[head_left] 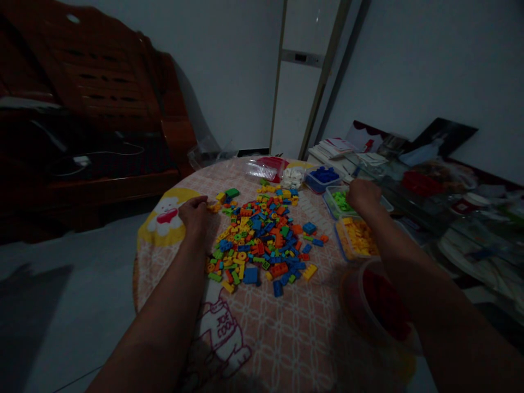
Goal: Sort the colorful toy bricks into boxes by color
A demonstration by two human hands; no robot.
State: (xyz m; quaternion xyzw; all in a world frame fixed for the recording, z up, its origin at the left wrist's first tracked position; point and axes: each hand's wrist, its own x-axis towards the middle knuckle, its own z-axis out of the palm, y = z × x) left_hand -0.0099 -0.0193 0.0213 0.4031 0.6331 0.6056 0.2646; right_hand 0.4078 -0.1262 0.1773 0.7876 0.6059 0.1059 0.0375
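A loose pile of mixed toy building bricks [266, 229] covers the middle of the round table. At the pile's left edge is my left hand [194, 215], fingers drawn together. Yellow toy bricks [213, 207] lie right at its fingertips; whether it grips one is unclear. My right hand [364, 196] is closed above the clear box of light green bricks [339, 201], knuckles up, and hides what its fingers may hold. Nearer to me, below my right forearm, are a box of yellow bricks [360, 237] and a round tub of red bricks [387, 303].
Behind the green box stands a box of blue bricks [323, 176], with white bricks [293, 177] beside it. Clear plastic packaging [262, 168] lies at the far edge. A patterned cloth [286, 338] covers the table. To the right is a cluttered glass table [413, 188]; a wooden bench [102, 103] stands left.
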